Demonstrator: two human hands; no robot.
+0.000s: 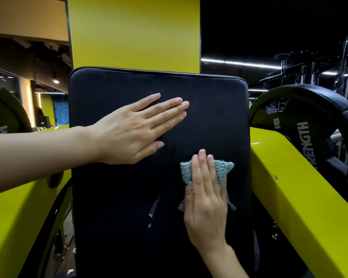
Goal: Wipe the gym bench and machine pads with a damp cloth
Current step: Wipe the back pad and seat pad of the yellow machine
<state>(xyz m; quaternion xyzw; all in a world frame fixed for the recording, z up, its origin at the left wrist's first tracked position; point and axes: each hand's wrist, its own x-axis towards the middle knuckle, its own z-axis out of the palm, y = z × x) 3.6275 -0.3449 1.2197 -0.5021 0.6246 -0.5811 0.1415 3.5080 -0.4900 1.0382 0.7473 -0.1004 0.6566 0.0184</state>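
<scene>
Right hand (pixel 206 194): fingers straight and flat, pressing the cloth against the pad's lower right part.
Cloth (pixel 222 170): blue-green, bunched under the right hand's fingers, edges showing on both sides, touching the pad.
Left hand (pixel 138 129): spread flat on the pad's upper middle, holding nothing, well apart from the cloth.
Pad (pixel 213 117): black, upright, with a pale scuff (pixel 154 209) left of the right hand.
Frame (pixel 293 187): yellow arms on both sides of the pad.
Weight plate (pixel 313 125): black, right of the pad.

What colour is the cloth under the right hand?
Light blue-green cloth, seen in the head view.
</scene>
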